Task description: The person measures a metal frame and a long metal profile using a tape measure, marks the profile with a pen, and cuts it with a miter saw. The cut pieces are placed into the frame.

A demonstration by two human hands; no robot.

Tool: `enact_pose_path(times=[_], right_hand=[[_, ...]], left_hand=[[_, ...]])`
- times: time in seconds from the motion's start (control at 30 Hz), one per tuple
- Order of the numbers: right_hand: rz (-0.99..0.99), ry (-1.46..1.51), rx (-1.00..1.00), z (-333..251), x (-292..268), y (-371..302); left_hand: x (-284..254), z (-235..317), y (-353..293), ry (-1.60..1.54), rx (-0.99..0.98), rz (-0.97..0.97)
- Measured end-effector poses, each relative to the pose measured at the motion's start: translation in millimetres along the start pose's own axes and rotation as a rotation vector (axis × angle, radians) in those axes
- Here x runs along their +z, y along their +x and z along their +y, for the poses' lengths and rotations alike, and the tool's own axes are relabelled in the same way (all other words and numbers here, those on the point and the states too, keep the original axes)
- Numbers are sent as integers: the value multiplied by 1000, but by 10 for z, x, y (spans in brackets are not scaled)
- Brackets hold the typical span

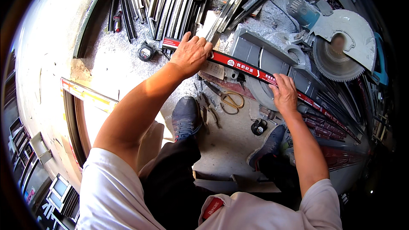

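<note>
A long, dark metal profile with red printed film [243, 65] slants from upper left to lower right in front of me. Close to its upper left end, my left hand [191, 55] is closed over it, knuckles up. My right hand [284, 93] grips it farther along, fingers over the top edge and palm hidden. Between the hands, the profile lies across the grey bed of a mitre saw [272, 61]. The toothed round blade [338, 61] stands raised to the right, partly under its pale guard [347, 27], apart from the profile.
Many cut profiles [174, 6] lie at the back. A black tape measure [146, 52] sits left of my left hand; another [258, 126] lies between my shoes. Scissors [232, 101] and pliers [208, 107] are on the floor. A framed piece [79, 121] stands at left; red-wrapped profiles [326, 130] lie right.
</note>
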State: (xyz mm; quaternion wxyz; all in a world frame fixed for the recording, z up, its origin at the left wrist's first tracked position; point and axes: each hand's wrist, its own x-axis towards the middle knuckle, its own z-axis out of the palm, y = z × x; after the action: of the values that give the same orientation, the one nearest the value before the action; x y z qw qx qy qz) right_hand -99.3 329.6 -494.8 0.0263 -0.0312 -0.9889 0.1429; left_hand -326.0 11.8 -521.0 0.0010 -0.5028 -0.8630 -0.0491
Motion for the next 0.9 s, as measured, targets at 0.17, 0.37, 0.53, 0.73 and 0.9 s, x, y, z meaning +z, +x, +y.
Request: enact_pose_path(times=[0.17,0.37,0.53,0.73,0.9], right_hand=[[-5,4,3,-46,-15,-4],[-7,6,-2,-29,-19,-4],[-14,-2,7,-39,-35,3],[4,8,-4,-60,-35,9],[7,10,-16,-60,-51,9]], left_hand=[[-257,-176,-168,-114,-93,-85],[-337,-315,-432,-333,-610,263],[-354,-361,-514,-553,-1045,-27],[-305,-263,-589,-509,-1031,26],[-202,-335,-669,-785,-986,163]])
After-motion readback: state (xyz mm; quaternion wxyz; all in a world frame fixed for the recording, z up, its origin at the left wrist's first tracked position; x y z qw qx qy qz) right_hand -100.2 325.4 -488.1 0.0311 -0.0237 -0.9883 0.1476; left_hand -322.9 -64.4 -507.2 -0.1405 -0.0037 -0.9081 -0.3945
